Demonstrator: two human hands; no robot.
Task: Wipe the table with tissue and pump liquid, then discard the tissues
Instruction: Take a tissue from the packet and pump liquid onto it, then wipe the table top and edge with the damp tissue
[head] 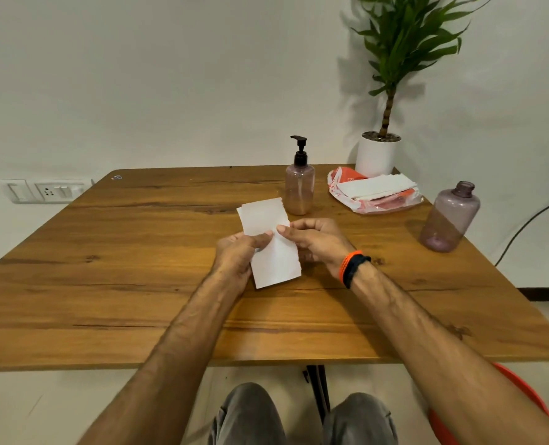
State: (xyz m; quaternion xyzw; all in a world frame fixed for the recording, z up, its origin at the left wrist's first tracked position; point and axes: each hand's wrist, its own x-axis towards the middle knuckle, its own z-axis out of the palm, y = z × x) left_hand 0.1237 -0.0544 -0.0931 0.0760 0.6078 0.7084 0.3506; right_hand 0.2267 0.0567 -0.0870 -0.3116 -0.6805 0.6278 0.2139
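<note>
1. Left hand (237,252) pinches a white tissue strip (268,242) w/ thumb on top, fingers curled under it.
2. Right hand (314,239) pinches the same strip at its right edge, thumb tip nearly meeting the left thumb; orange-and-black wristband (351,268) on that wrist.
3. Tissue held just above the wooden table (106,284), roughly centre, long axis running away from the person; far end has a ragged torn edge. Whether the near end touches the wood: can't tell.
4. Pump bottle (299,184) w/ black pump head stands upright just beyond the tissue's far right corner; tinted clear plastic, partly filled.
5. Tissue pack (375,192): white sheets sticking out of an orange-and-white plastic wrapper, lying flat to the right of the pump bottle, near the table's far edge.
6. Open purple bottle (449,216), no cap, stands near the right edge, well apart from the hands.
7. Potted plant (379,152) in white pot at far right corner, behind the pack.
8. Wall switchboard (43,191) at left, beyond the table.
9. Red object (523,399), partly hidden by the right forearm, on the floor below the table's near right side.
</note>
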